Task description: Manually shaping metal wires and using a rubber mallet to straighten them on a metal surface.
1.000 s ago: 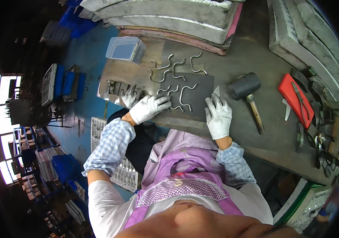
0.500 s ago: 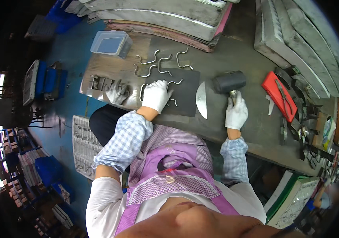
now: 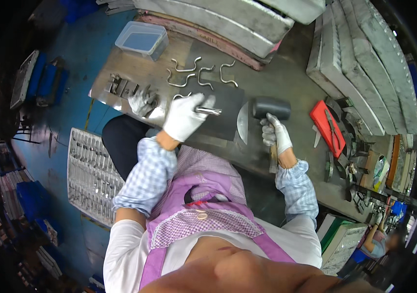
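My left hand (image 3: pixel 185 118), in a white glove, is closed around a bent metal rod (image 3: pixel 210 111); its shiny end sticks out to the right past the fingers, over the dark square mat (image 3: pixel 225 126). Another rod's end shows just behind that hand. My right hand (image 3: pixel 279 136), also gloved, wraps its fingers round the handle of a black-headed mallet (image 3: pixel 272 108), which lies on the bench. Several S-shaped bent rods (image 3: pixel 181 65) rest beyond the mat. Between mat and mallet is a half-moon metal plate (image 3: pixel 242 123).
A greyish glove (image 3: pixel 142 101) and a small metal fixture (image 3: pixel 122 87) lie at the bench's left end, with a clear plastic box (image 3: pixel 142 41) behind. Stacked grey slabs (image 3: pixel 218 24) stand along the back. At right lies a red tray (image 3: pixel 326 128) with pliers.
My left hand has lifted the rod from the mat and turned it. My right hand's fingers have curled round the mallet handle. The whole view has shifted a little.
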`<state>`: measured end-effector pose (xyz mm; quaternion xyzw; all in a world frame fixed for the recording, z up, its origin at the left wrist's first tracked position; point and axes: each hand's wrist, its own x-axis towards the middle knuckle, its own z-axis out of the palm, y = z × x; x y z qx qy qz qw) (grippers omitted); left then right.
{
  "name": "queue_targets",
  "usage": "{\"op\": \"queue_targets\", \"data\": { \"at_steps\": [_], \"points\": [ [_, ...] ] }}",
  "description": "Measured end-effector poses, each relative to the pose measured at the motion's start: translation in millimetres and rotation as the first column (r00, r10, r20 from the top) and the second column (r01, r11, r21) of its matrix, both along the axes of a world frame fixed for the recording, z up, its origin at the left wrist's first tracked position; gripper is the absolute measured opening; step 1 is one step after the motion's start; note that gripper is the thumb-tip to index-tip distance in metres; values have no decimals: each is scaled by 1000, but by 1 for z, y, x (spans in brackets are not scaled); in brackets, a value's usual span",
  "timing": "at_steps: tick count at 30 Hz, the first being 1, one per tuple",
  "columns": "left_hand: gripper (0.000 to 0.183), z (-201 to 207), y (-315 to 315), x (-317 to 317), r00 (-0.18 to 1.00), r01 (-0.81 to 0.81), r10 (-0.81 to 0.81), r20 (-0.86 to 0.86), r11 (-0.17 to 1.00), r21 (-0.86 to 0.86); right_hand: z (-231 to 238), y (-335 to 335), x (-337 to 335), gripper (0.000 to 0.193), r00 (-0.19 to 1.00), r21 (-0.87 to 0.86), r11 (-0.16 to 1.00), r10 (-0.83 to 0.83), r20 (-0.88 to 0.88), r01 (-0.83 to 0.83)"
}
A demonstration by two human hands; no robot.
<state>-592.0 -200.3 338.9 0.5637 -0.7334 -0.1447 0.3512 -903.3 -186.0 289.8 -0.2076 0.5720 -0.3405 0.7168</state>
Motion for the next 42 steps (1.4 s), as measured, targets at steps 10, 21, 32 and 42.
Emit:
{"op": "queue_targets", "data": {
  "at_steps": [10, 21, 32, 42],
  "points": [
    [38, -97, -20, -4, 981, 48, -85, 174, 978, 204, 53, 10, 42, 30, 170, -219, 239, -209, -963, -946],
    [65, -82, 33, -53, 340, 551, 629, -699, 469, 690, -28, 20, 68, 55, -50, -217, 570, -416, -908, -792],
    [25, -105, 60, -71, -28, 339, 658, -753, 714, 612, -8, 41, 130, 61, 827, -620, 760, -213, -520, -194],
    [33, -103, 65, -57, 99, 107, 523, -846, 840, 532, -12, 39, 147, 68, 890, -537, 801, -11, -456, -265]
  ]
}}
